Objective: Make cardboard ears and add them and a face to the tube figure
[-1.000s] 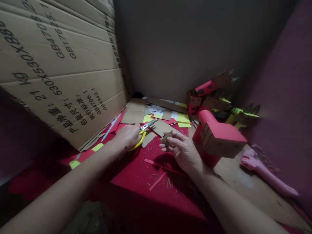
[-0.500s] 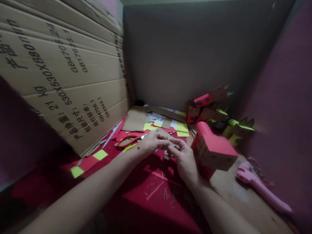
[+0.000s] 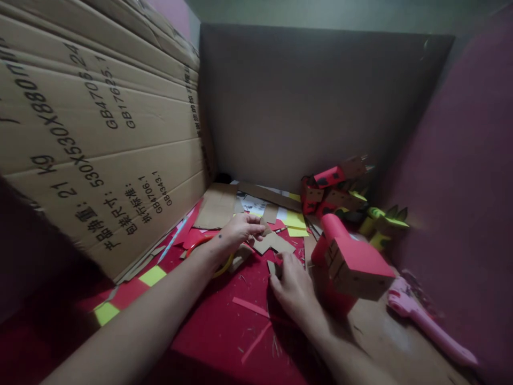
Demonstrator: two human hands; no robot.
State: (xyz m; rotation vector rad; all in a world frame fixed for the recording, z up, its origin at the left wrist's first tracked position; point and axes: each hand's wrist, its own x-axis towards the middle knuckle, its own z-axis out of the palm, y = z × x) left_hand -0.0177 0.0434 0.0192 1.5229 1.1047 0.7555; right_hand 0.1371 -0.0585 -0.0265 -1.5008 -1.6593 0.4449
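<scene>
My left hand is closed in a pinch, with a small brown cardboard bit at its fingertips, partly hidden by them. Just below and right of it lies a notched cardboard piece. My right hand is closer to me, its thumb and fingers closed on a small cardboard piece. Under my left wrist, the red handle of a pair of scissors shows, along with a yellow curved edge; my arm covers the remainder. To the right of my right hand stands a red-paper-covered cardboard figure.
A big printed cardboard sheet leans on the left. Flat cardboard and yellow paper lie behind my hands. Red and yellow cardboard figures stand at back right, a pink tool at right. Red paper strips and scraps litter the red surface.
My hands have come apart: the left has moved slightly left, the right has lowered toward me. The notched cardboard piece shows between them now. My view has shifted a little too.
</scene>
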